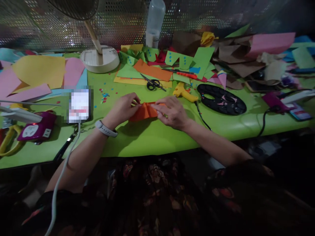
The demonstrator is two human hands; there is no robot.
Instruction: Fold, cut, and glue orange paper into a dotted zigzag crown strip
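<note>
A strip of orange paper, creased in the middle, lies between my hands over the green table. At its left end, my left hand closes thumb and fingers on the paper; a pale band circles that wrist. My right hand grips the other end, its fingertips pressed near the crease and hiding that end. Just beyond my hands sit black-handled scissors. A yellow glue gun rests to the right of my right hand, its black cord trailing toward the table's front edge.
A black palette holds pink scraps at the right. Cut green paper pieces and an orange sheet lie behind. At left are a lit phone with a white cable, a purple power socket and a fan base.
</note>
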